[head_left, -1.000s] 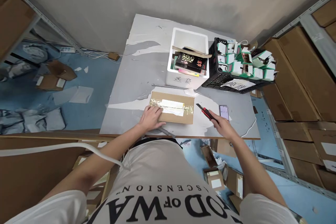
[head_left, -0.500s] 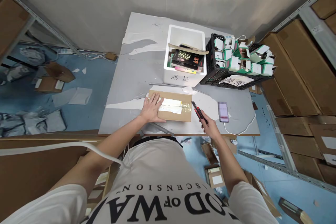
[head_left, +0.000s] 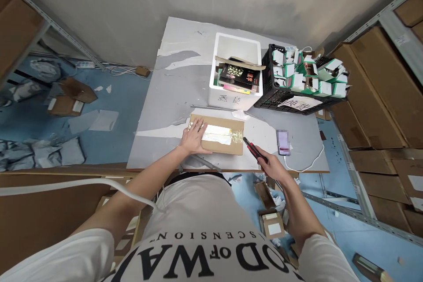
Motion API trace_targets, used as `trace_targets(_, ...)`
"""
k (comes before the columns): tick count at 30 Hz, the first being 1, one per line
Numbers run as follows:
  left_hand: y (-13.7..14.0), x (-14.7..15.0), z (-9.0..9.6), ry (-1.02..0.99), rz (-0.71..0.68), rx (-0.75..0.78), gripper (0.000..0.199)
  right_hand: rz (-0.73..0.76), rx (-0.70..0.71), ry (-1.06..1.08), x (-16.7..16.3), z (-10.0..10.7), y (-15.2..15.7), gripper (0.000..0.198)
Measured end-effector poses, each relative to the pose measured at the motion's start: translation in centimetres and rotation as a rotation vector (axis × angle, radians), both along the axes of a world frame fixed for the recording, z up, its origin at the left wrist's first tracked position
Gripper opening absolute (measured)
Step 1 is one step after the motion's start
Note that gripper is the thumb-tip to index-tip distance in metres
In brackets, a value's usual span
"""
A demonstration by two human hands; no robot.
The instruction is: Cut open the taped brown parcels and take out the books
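A taped cardboard box (head_left: pixel 216 146) lies flat near the table's front edge, with a white label (head_left: pixel 216 134) and shiny clear tape along its top. My left hand (head_left: pixel 194 137) rests on the left end of the box, fingers spread. In my right hand (head_left: pixel 271 165) is a red and black box cutter (head_left: pixel 256 150), gripped by its handle. The cutter's tip points at the box's right end, close to the taped edge; whether it touches I cannot tell.
Behind the box stand a white foam bin (head_left: pixel 228 102) holding books and a black crate (head_left: pixel 269 92) packed with green-white cartons. A phone (head_left: pixel 283 142) on a cable lies to the right. Shelves with large boxes (head_left: pixel 380 92) flank the table (head_left: pixel 180 88).
My right hand has turned, and the box cutter lies at a flatter angle, its tip lower beside the box's right end. The left hand stays on the box. The whole view has shifted slightly.
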State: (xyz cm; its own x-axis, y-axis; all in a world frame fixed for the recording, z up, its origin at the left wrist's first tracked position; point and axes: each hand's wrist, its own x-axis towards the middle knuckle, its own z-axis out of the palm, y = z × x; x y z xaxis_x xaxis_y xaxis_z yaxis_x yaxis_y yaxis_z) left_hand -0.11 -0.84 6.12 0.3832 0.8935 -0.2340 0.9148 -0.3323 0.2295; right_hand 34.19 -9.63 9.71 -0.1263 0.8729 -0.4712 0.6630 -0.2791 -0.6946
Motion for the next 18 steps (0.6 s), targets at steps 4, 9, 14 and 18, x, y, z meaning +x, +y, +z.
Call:
trace_targets(4, -0.1, -0.1, 0.0, -0.003, 0.001, -0.012, 0.125, -0.032, -0.117, 0.115, 0.5, -0.4, -1.3, 0.061)
trace_targets(9, 0.0, -0.3, -0.3, -0.03, -0.007, -0.002, 0.124, -0.095, -0.141, 0.18, 1.1, -1.3, -2.3, 0.064)
trace_targets(14, 0.2, -0.5, -0.7, -0.064, -0.02, 0.013, 0.131, -0.265, 0.083, 0.105, 2.4, -2.4, -2.4, 0.068)
trace_targets(18, -0.2, -0.3, -0.7, -0.084, -0.024, 0.02, 0.132, -0.405, 0.23, -0.003, 1.1, -4.9, -1.7, 0.076)
